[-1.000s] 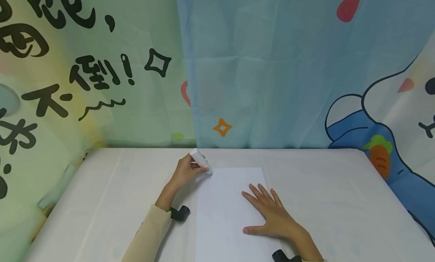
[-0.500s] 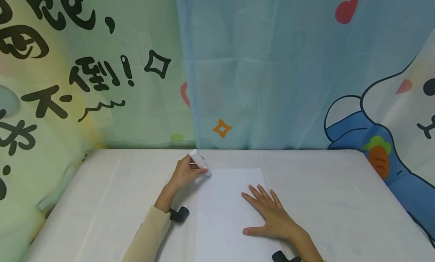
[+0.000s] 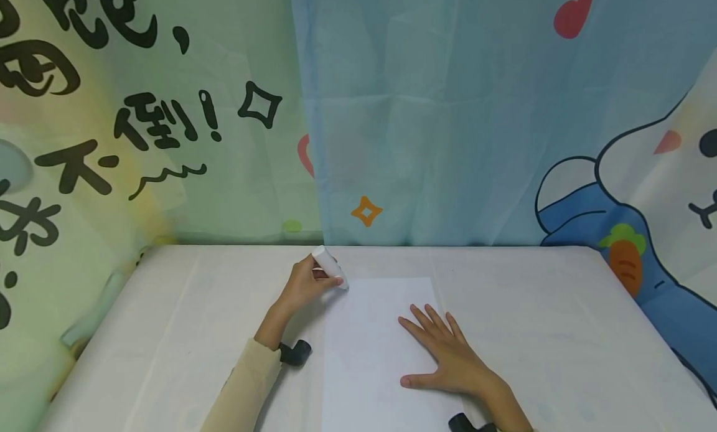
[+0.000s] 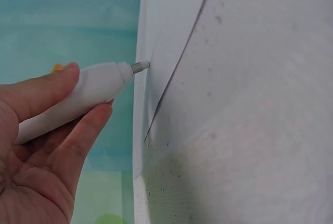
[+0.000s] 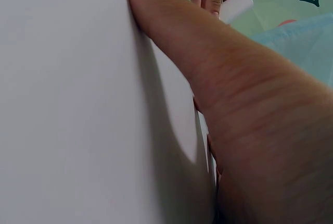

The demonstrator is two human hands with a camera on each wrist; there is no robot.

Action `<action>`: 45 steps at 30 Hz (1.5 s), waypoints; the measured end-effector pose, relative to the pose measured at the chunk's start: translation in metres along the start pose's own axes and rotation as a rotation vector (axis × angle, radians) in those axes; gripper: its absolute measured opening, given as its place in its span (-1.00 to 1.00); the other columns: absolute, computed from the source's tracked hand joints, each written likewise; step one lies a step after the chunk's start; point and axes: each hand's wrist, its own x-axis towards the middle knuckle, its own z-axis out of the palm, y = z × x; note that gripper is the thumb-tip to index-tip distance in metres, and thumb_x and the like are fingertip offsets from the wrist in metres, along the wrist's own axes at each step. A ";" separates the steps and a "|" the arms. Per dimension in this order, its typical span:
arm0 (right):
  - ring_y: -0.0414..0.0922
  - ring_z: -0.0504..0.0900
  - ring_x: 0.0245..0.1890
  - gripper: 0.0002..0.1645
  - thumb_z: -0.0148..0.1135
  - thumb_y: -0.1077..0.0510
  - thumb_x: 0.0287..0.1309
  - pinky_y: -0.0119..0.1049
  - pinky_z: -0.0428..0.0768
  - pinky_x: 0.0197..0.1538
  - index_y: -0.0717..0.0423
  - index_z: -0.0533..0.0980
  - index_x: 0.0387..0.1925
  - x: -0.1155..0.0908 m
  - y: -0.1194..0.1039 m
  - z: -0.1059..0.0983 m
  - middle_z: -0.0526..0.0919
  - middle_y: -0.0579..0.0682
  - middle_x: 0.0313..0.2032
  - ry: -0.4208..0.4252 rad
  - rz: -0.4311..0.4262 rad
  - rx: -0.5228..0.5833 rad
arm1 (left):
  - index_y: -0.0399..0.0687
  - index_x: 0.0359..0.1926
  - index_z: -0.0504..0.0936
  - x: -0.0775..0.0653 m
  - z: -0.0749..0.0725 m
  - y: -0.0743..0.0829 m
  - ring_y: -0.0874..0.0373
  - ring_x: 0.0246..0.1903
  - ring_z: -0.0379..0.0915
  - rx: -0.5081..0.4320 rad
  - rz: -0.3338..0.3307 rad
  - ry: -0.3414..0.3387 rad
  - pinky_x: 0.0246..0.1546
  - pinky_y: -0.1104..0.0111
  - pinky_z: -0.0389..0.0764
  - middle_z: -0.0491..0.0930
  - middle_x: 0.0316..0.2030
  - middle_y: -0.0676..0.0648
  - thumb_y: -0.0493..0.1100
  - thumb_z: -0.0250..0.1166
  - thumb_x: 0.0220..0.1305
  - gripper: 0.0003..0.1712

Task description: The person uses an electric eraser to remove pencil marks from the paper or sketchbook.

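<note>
My left hand (image 3: 305, 284) grips a white electric eraser (image 4: 96, 91) between thumb and fingers. A short metal sleeve with a pale tip (image 4: 146, 64) sticks out of its front end. In the left wrist view the tip is right at the sheet, by a thin faint line. The white paper (image 3: 364, 351) lies lengthwise on the table, and the eraser stands tilted over its far left corner. My right hand (image 3: 445, 354) rests on the paper's right side, fingers spread. The right wrist view shows its thumb (image 5: 171, 18) close up, with the other fingers mostly hidden.
A white cloth covers the table (image 3: 560, 332). Small dark specks (image 4: 169, 174) lie beside the paper's corner. Behind the far edge hang a green printed curtain (image 3: 241, 189) and a blue one (image 3: 459, 139). Each wrist wears a black camera mount (image 3: 297, 353).
Both hands stay in nearly the same places, the eraser still at the far left corner. The whole head view shifts by only a few pixels.
</note>
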 end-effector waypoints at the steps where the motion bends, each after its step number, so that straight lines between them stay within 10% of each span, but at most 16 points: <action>1: 0.22 -0.10 0.49 0.18 0.40 -0.45 -0.20 0.26 -0.29 0.41 -0.08 0.24 0.44 0.000 0.000 0.000 0.10 0.14 0.48 0.000 0.000 0.000 | -0.38 -0.02 0.51 0.000 0.000 0.000 -0.16 -0.15 0.67 0.001 0.000 0.000 -0.16 0.26 0.68 0.63 -0.16 -0.34 -0.43 0.42 0.09 -0.59; 45: 0.20 -0.10 0.49 0.18 0.39 -0.46 -0.19 0.20 -0.32 0.43 -0.10 0.24 0.44 0.000 0.003 0.002 0.10 0.13 0.48 0.006 -0.008 0.005 | -0.41 -0.03 0.51 -0.001 -0.003 0.001 -0.18 -0.14 0.66 -0.003 0.009 -0.028 -0.12 0.24 0.67 0.62 -0.16 -0.34 -0.43 0.42 0.09 -0.59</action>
